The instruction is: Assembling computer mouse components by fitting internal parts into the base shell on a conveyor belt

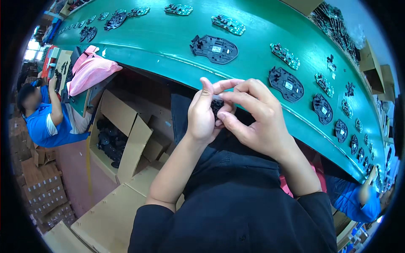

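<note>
Both my hands meet in front of my body, just off the near edge of the green bench (139,57). In the curled fingers of my left hand (201,116) lies a small black part (217,105), its thumb pointing up. My right hand (257,116) reaches over from the right, thumb and forefinger pinched at that same part. Fingers cover most of it, so its exact kind cannot be told. Closest to the hands on the bench are a black plastic shell (214,49) and another black shell (286,84), both lying flat.
Green circuit boards (228,24) and further shells run along the bench. At left stands an open carton (134,147) with black parts inside; a pink cloth (93,71) drapes beside it. One person in blue (55,118) sits at left, another (358,202) works at right.
</note>
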A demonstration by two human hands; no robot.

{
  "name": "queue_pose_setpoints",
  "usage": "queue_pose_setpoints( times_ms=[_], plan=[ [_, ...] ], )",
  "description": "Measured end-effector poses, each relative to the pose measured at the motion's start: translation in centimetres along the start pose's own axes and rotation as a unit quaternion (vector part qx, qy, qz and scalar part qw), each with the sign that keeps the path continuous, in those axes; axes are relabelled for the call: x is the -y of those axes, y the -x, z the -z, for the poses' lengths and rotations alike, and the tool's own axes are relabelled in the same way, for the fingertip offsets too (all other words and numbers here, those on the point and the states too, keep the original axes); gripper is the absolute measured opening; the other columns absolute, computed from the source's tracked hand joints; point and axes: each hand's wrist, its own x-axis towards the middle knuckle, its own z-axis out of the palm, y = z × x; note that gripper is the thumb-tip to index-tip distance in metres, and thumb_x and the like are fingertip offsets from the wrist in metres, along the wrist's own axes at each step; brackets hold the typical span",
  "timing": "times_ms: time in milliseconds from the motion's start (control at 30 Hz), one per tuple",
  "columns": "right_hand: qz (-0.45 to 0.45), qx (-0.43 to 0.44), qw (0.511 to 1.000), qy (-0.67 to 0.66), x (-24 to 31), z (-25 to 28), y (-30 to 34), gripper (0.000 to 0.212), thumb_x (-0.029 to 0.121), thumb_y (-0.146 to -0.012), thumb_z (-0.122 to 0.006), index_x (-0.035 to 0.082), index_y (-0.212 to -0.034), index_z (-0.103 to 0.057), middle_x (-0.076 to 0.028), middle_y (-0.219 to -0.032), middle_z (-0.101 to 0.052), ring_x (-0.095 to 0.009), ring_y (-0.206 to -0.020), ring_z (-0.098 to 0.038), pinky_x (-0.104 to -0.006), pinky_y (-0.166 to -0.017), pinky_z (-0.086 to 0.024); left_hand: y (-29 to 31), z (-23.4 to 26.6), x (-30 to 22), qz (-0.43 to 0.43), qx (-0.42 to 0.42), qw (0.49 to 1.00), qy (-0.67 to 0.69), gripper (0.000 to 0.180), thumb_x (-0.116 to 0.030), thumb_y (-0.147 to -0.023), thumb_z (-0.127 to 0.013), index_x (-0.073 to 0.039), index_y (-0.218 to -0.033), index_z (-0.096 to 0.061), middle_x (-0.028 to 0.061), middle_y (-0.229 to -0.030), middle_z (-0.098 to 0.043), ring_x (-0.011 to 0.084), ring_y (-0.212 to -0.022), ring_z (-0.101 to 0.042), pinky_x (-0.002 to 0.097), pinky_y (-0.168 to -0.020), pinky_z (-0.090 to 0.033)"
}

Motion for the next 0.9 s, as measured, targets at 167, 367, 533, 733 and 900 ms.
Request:
queue_pose_setpoints(
  times_ms=[167, 367, 533, 733, 900],
  plan=[
    [-0.042, -0.002, 0.999, -0.006, 0.3, 1.1, 1.9, 0.02, 0.001, -0.077, -0.075, 0.003, -0.096, -0.074, -0.006, -0.098, -0.069, -0.021, -0.079, -0.059, -0.0308, -0.071, -0.05, 1.1, -1.6, 1.4, -0.02, 0.008, 0.996, -0.082, 0.078, -0.06, -0.112, -0.026, 0.006, -0.13, -0.063, 0.004, -0.078, -0.063, 0.004, -0.055, -0.044, 0.0176, -0.046, -0.033],
    [-0.088, -0.026, 0.994, -0.065, 0.7, 2.2, 2.8, 0.018, -0.001, -0.076, -0.076, 0.002, -0.094, -0.074, -0.006, -0.092, -0.07, -0.019, -0.072, -0.059, -0.0288, -0.066, -0.05, 1.6, -3.4, 1.9, -0.076, 0.029, 0.98, -0.184, 0.078, -0.06, -0.111, -0.026, 0.005, -0.128, -0.066, 0.0053, -0.082, -0.066, 0.0037, -0.057, -0.045, 0.017, -0.047, -0.033],
    [-0.072, -0.034, 0.995, -0.061, -0.2, 2.1, 3.7, 0.02, -0.009, -0.078, -0.074, -0.003, -0.097, -0.074, -0.008, -0.093, -0.069, -0.015, -0.07, -0.06, -0.0246, -0.064, -0.05, 1.8, -3.3, 2.3, -0.059, 0.039, 0.982, -0.173, 0.077, -0.06, -0.111, -0.028, 0.005, -0.127, -0.066, 0.0065, -0.083, -0.066, 0.0039, -0.059, -0.047, 0.017, -0.048, -0.035],
    [-0.061, -0.049, 0.995, -0.059, -0.5, 1.8, 4.0, 0.016, -0.008, -0.078, -0.074, -0.003, -0.093, -0.073, -0.008, -0.091, -0.069, -0.014, -0.065, -0.057, -0.0242, -0.061, -0.048, 2.2, -3.4, 3.3, -0.025, 0.016, 0.994, -0.101, 0.076, -0.059, -0.112, -0.029, 0.006, -0.125, -0.066, 0.0073, -0.084, -0.067, 0.0054, -0.062, -0.051, 0.0175, -0.052, -0.039],
    [-0.062, -0.036, 0.995, -0.073, -0.3, 1.9, 3.9, 0.012, -0.001, -0.078, -0.075, 0.0, -0.089, -0.072, -0.007, -0.086, -0.068, -0.017, -0.066, -0.057, -0.028, -0.061, -0.048, 1.8, -3.3, 4.5, -0.061, -0.012, 0.989, -0.131, 0.08, -0.061, -0.111, -0.026, 0.008, -0.126, -0.065, 0.0092, -0.084, -0.064, 0.0078, -0.061, -0.045, 0.0201, -0.051, -0.034]
  ],
)
